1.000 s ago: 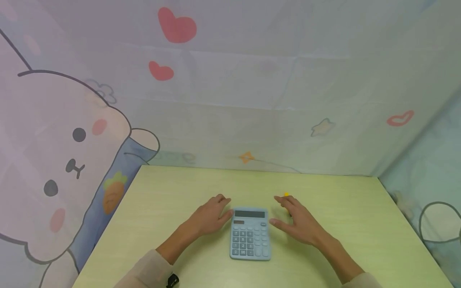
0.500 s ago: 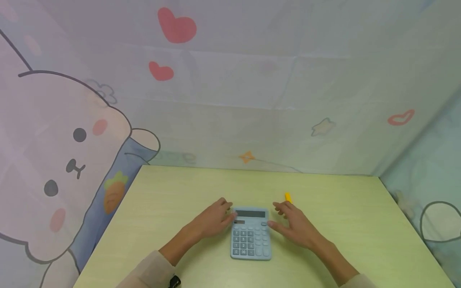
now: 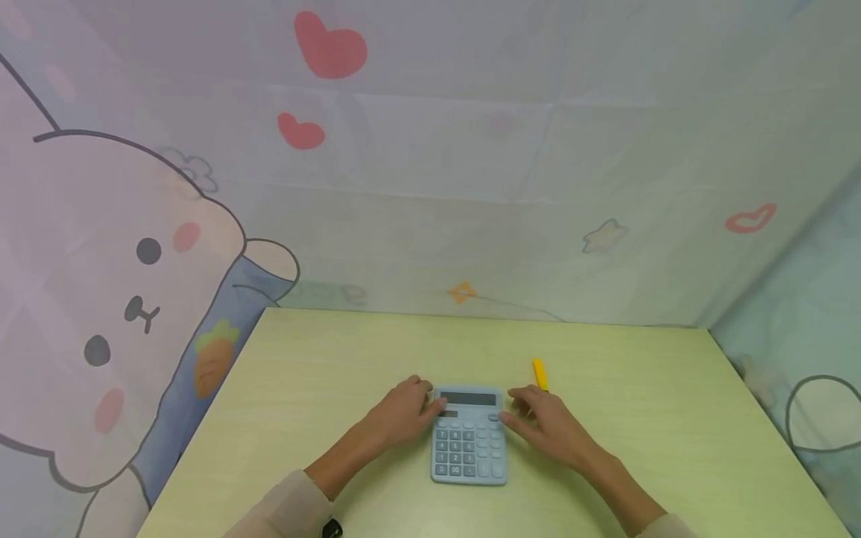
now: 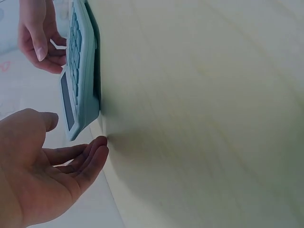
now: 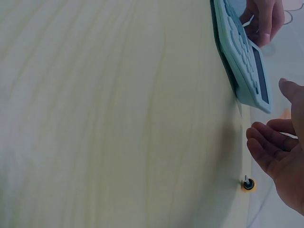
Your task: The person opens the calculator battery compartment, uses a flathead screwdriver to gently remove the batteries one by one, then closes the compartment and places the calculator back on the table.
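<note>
A light blue calculator [image 3: 468, 436] lies on the table, its dark display at the far end. My left hand [image 3: 401, 413] is at its left upper edge, thumb over the corner beside the display. In the left wrist view a gap shows between this hand's fingers and the calculator [image 4: 83, 71]. On the other side, my right hand [image 3: 548, 424] is by the right upper edge with fingers loosely bent. Its thumb stands apart from the calculator [image 5: 244, 61] in the right wrist view. Neither hand grips anything.
Beyond my right hand lies a yellow-handled screwdriver [image 3: 540, 374], its metal tip showing in the right wrist view. The pale wood-grain table [image 3: 336, 351] ends at a printed cloth backdrop [image 3: 430, 187]. A dark band shows by my left sleeve [image 3: 289, 508].
Both hands have drawn slightly nearer the calculator, and their fingers have bent more. More of the yellow screwdriver handle shows past my right hand. The calculator stays about where it was.
</note>
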The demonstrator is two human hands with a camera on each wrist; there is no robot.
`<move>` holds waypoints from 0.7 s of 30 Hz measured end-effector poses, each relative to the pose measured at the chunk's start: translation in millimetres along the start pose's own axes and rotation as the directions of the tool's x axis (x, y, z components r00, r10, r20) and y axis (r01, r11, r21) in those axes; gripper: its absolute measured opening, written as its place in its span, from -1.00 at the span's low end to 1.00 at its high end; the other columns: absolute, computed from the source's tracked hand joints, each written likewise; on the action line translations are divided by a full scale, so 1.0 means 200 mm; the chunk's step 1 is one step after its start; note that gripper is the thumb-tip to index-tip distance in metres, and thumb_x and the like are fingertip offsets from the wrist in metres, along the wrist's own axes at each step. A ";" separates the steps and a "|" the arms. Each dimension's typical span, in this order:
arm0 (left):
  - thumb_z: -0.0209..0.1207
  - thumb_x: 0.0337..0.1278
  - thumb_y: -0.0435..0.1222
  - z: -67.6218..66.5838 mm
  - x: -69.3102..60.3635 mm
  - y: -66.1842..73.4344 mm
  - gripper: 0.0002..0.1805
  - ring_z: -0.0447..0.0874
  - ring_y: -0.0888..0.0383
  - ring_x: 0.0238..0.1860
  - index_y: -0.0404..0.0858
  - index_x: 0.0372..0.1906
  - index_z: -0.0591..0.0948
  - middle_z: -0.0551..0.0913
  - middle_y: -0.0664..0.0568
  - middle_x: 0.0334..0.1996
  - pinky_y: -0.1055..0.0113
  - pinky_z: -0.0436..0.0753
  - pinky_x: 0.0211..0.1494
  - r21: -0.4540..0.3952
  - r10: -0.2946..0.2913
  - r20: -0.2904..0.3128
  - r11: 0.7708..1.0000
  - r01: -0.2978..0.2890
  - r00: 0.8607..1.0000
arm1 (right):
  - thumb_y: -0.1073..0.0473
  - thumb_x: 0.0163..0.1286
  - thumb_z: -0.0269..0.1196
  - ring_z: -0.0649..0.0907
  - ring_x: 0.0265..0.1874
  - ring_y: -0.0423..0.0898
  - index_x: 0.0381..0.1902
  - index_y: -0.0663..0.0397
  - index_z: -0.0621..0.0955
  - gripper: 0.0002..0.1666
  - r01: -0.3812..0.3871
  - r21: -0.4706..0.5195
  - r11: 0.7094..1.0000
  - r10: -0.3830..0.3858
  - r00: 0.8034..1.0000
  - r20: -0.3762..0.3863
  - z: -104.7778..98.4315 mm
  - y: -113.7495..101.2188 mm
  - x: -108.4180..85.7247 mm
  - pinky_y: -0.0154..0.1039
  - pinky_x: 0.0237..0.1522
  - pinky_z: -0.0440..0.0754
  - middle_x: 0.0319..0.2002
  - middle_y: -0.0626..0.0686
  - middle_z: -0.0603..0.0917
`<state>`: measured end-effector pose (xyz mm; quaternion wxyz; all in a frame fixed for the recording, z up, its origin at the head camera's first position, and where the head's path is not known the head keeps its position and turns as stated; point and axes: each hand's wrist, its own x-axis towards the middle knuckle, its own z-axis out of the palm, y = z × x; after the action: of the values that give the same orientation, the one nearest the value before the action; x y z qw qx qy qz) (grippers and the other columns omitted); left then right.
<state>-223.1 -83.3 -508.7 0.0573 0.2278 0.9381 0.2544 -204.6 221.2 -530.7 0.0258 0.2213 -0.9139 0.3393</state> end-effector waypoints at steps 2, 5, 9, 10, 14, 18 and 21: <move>0.16 0.57 -0.06 0.00 0.00 0.00 -0.57 0.45 0.13 -0.31 -0.43 -0.02 0.65 0.50 0.03 -0.33 0.19 0.53 -0.21 -0.009 -0.002 -0.010 1.000 0.002 1.000 | -0.13 0.53 0.35 0.66 -0.14 -0.16 0.23 0.25 0.64 -0.40 -0.004 0.010 1.000 0.004 1.000 0.001 0.00 0.00 0.00 -0.17 -0.02 0.70 -0.12 -0.09 0.71; 0.19 0.55 -0.10 0.00 0.00 0.00 -0.63 0.45 0.14 -0.34 -0.39 -0.14 0.65 0.50 0.05 -0.39 0.22 0.51 -0.25 -0.034 -0.004 -0.008 0.999 0.003 1.000 | -0.12 0.54 0.34 0.66 -0.16 -0.20 0.21 0.26 0.65 -0.42 -0.006 0.015 1.000 0.006 1.000 0.009 0.00 -0.01 0.00 -0.20 -0.04 0.70 -0.15 -0.13 0.71; 0.22 0.54 -0.13 -0.01 -0.01 0.01 -0.65 0.48 0.16 -0.33 -0.41 -0.14 0.69 0.55 0.06 -0.39 0.23 0.53 -0.24 -0.072 -0.002 0.002 0.997 0.002 1.000 | -0.07 0.56 0.33 0.65 -0.19 -0.23 0.18 0.28 0.66 -0.47 0.000 0.016 1.000 0.000 1.000 0.022 0.00 -0.02 0.00 -0.24 -0.07 0.70 -0.18 -0.15 0.71; 0.22 0.54 -0.14 -0.01 -0.01 0.01 -0.65 0.48 0.16 -0.33 -0.41 -0.12 0.69 0.55 0.06 -0.39 0.24 0.53 -0.25 -0.080 -0.005 0.005 0.997 0.005 1.000 | -0.05 0.56 0.33 0.65 -0.20 -0.24 0.18 0.29 0.66 -0.49 0.006 0.018 1.000 -0.006 1.000 0.024 0.00 -0.03 0.00 -0.25 -0.09 0.70 -0.19 -0.14 0.71; 0.25 0.52 -0.17 -0.01 -0.01 0.00 -0.69 0.47 0.18 -0.38 -0.41 -0.15 0.70 0.57 0.06 -0.42 0.28 0.51 -0.32 -0.109 -0.003 0.006 0.994 0.004 1.000 | 0.01 0.57 0.33 0.63 -0.25 -0.27 0.15 0.30 0.67 -0.54 0.005 0.025 1.000 -0.006 0.999 0.035 0.01 -0.03 0.00 -0.27 -0.14 0.69 -0.22 -0.14 0.71; 0.27 0.50 -0.20 -0.01 0.00 0.00 -0.72 0.50 0.21 -0.39 -0.39 -0.15 0.71 0.65 0.05 -0.39 0.31 0.54 -0.31 -0.121 -0.010 0.012 0.993 0.011 1.000 | 0.05 0.55 0.35 0.61 -0.28 -0.28 0.14 0.26 0.68 -0.59 -0.018 0.016 1.000 0.017 0.999 0.051 0.02 -0.03 0.01 -0.30 -0.16 0.68 -0.25 -0.17 0.70; 0.28 0.49 -0.21 0.00 0.00 0.00 -0.73 0.52 0.22 -0.39 -0.39 -0.13 0.73 0.71 0.03 -0.34 0.31 0.57 -0.29 -0.123 -0.021 0.023 0.992 0.024 1.000 | 0.08 0.54 0.36 0.60 -0.29 -0.28 0.14 0.23 0.68 -0.62 -0.035 0.008 0.999 0.034 0.997 0.063 0.02 -0.04 0.01 -0.31 -0.16 0.67 -0.25 -0.19 0.69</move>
<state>-222.5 -83.5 -508.7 0.0842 0.2159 0.9226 0.3085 -202.8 212.7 -529.3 -0.0098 0.2162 -0.9164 0.3368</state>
